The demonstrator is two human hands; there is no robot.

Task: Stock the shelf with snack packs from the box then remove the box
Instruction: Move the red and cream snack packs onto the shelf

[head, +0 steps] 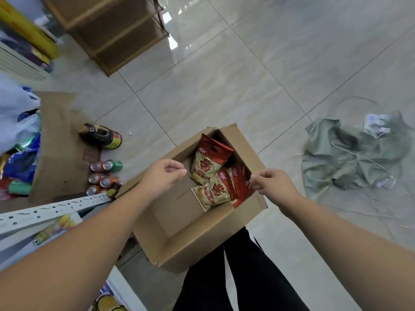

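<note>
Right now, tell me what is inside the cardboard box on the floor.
Red-and-cream snack packs lie piled at the far right of the cardboard box; its near part shows bare bottom. Anything under the pile or beneath the right hand is covered.

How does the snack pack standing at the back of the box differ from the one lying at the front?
The back pack stands upright in the far corner of the box. The front pack lies flat on the box floor, turned askew. The back pack's red top with its handle cut-out shows clearly. The front pack's top is hard to separate from the neighbouring packs. Both share the same cream-and-red print.
</note>
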